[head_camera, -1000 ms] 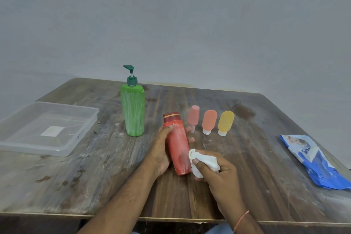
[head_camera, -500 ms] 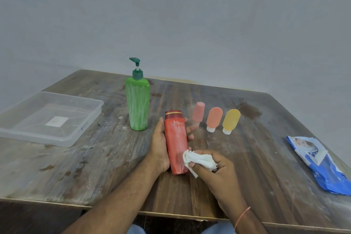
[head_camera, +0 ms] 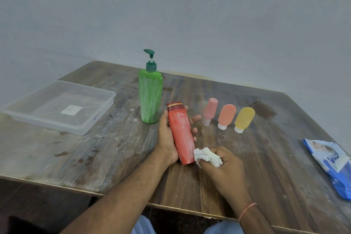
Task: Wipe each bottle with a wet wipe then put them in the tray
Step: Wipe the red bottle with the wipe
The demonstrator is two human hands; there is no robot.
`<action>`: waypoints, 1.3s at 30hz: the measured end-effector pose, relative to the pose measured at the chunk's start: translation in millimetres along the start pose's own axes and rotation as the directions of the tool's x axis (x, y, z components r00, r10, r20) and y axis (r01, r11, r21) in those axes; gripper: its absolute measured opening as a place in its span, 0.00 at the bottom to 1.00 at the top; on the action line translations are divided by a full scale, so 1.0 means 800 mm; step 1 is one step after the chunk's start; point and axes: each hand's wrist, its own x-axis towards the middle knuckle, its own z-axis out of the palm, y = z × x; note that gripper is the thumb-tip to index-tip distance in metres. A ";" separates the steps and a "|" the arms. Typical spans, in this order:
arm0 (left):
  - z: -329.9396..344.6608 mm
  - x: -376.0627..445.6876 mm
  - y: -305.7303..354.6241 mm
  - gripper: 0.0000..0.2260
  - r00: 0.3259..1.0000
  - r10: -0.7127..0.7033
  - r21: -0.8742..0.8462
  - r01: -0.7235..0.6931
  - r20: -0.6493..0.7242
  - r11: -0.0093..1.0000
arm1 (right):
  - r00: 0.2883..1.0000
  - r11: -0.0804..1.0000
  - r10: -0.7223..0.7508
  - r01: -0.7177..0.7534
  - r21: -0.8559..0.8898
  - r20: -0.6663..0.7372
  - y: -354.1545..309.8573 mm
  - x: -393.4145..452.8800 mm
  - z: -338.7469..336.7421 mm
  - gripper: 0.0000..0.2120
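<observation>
The bench (head_camera: 95, 148) carries all items. The tray (head_camera: 79, 128) sits at the far left and holds no bottle, so no bottle has completed the cycle.

The green pump bottle (head_camera: 150, 99) stands upright, streaked white and not yet wiped.

The red bottle (head_camera: 181, 133) is held just above the bench, near its front centre. Compared with a second ago it is tilted a little differently, cap pointing away. White residue remains on its upper body.

The left hand (head_camera: 167, 138) grips the red bottle, fingers (head_camera: 195, 118) wrapped behind it.

The right hand (head_camera: 224, 165) clenches the wet wipe (head_camera: 207, 156), which has travelled down to the bottle's base. The wiping stroke is judged near its lower end; the upper body needs another pass.

Three small bottles (head_camera: 227, 116) wait beside it.
</observation>
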 end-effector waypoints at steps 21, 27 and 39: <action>0.002 -0.001 -0.005 0.29 0.995 0.099 0.101 -0.097 -0.009 0.990 | 0.977 0.982 -0.186 0.186 0.005 0.101 0.000 -0.006 0.002 0.13; 0.004 -0.002 -0.006 0.29 0.992 0.123 0.106 -0.120 -0.023 0.987 | 0.982 0.975 -0.186 0.187 -0.118 0.014 0.009 -0.002 0.005 0.07; 0.011 -0.005 -0.011 0.29 0.996 0.090 0.092 -0.088 -0.013 0.992 | 0.894 0.866 -0.441 0.447 -0.224 0.078 0.004 -0.013 0.009 0.13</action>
